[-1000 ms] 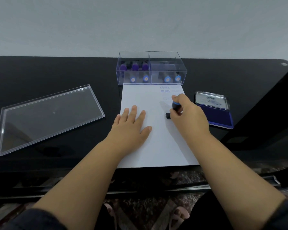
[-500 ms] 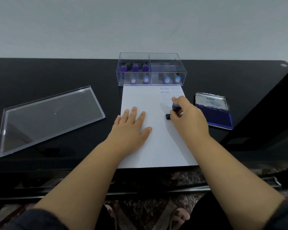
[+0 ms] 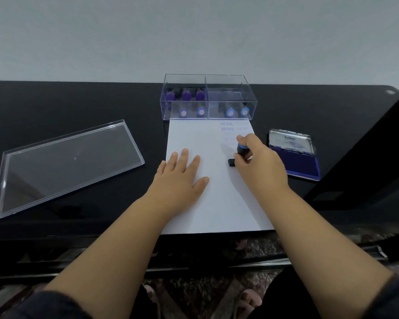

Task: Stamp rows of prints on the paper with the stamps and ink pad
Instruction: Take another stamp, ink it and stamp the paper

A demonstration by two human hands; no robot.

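A white sheet of paper [image 3: 217, 203] lies on the black table with blue "AIR MAIL" prints [image 3: 227, 126] near its top right. My right hand [image 3: 260, 164] grips a black stamp with a blue band [image 3: 241, 151], its base pressed on the paper's right side. My left hand [image 3: 182, 176] rests flat on the paper's middle, fingers spread. The open blue ink pad [image 3: 302, 164] sits right of the paper, lid tilted up.
A clear two-part box [image 3: 207, 97] holding several purple and blue stamps stands at the paper's top edge. Its clear lid [image 3: 62, 166] lies on the table at the left. The table's front edge runs just below the paper.
Both hands keep their places on the paper; the stamp stays pressed at the same spot. Only the camera view has shifted slightly.
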